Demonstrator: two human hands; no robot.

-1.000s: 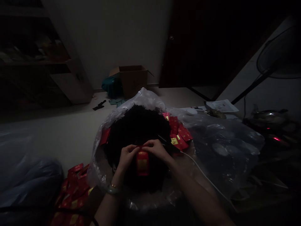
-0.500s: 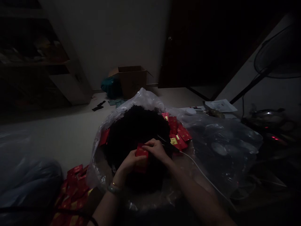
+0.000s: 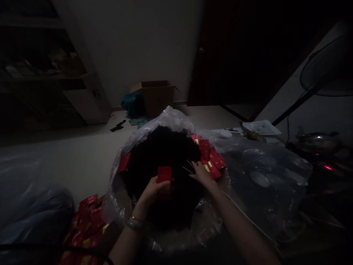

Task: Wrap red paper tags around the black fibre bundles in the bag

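Though narrow, left grip point(image 3: 153, 188) snug on red packet point(image 3: 164, 174).

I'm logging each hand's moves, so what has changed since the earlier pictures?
The right hand let go of the red rectangular packet and moved rightward to the tool with thin metallic prongs; whether it grips it is unclear. The left hand now holds the packet alone, gripping lower than at first. The fuzzy black heap and crinkled clear plastic sheet stayed put.
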